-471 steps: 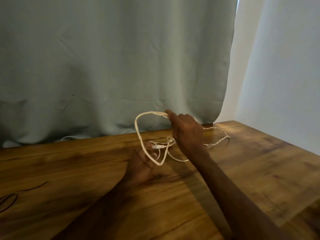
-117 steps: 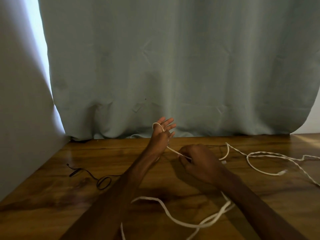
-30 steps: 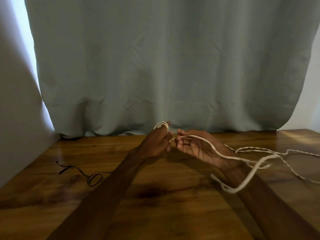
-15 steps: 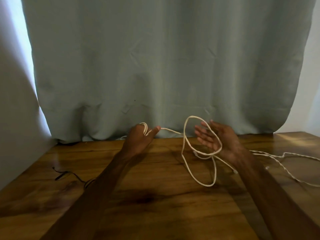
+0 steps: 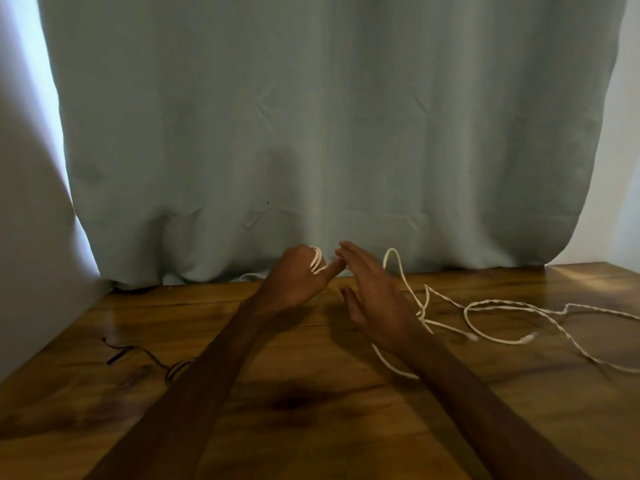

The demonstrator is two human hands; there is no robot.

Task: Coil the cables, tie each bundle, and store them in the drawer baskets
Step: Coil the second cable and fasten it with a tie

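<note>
Over the far middle of the wooden table [image 5: 311, 427], close before the hem of a grey-green curtain [image 5: 311, 116]: two bare hands, nearly touching. Left hand [image 5: 294, 280] raised off the wood, back toward the camera, fingers curled under and wound round with several turns of the white cable [image 5: 316, 259], thumb stuck out to the right. Coils visible as pale loops across the knuckles, bunched tight together.

Right hand [image 5: 375, 296] just beside it and released: fingers straight and close together, pointing up and to the left, palm turned toward the left hand, fingertips next to the left thumb. Nothing pinched or gripped there, as far as visible.

Behind the right hand, a tall narrow loop of the same cable standing up in the air, then dropping to a small tangle against the outer side of the wrist. Another strand passing beneath the right forearm and out onto the wood. Beyond that, the remaining length flat on the table, trailing rightward in one wide loop and a twisted double run, out past the right edge of view. A small white connector [image 5: 528, 338] on the boards inside that spread.

Well apart on the left, a thin black cable [image 5: 138, 353] lying loose on the table, near end hidden under the left forearm. Pale wall [image 5: 27, 237] at the left, with brighter light along the curtain's edge.
</note>
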